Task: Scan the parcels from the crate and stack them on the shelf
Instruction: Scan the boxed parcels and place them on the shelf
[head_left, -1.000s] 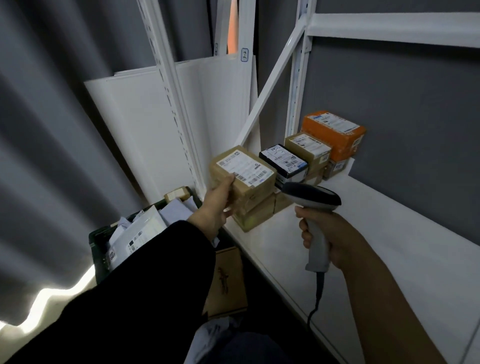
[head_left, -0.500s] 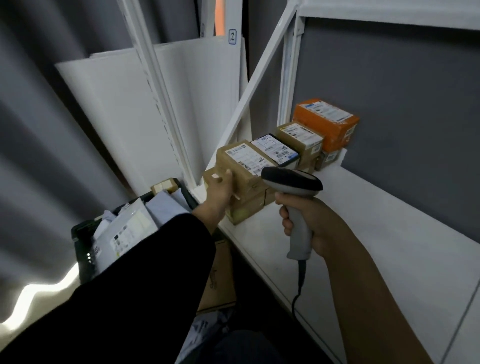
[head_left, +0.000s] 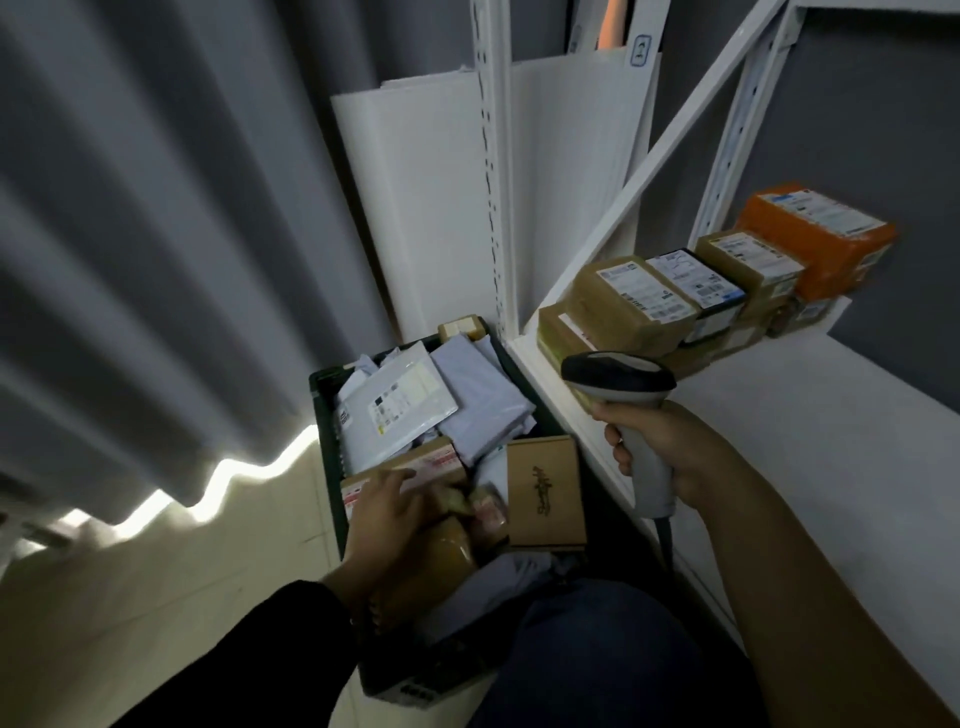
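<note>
Right hand (head_left: 667, 452) grips the smooth plastic scanner (head_left: 618, 376); left hand (head_left: 395, 512) lies on glossy taped parcels (head_left: 449, 551) in the crate (head_left: 323, 415), grip unclear.

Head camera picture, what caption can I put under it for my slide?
The left hand reaches into the parcel crate while the right hand holds the barcode scanner.

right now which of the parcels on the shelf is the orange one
The orange parcel sits at the row's far end, on top; the others are brown or black.
</note>
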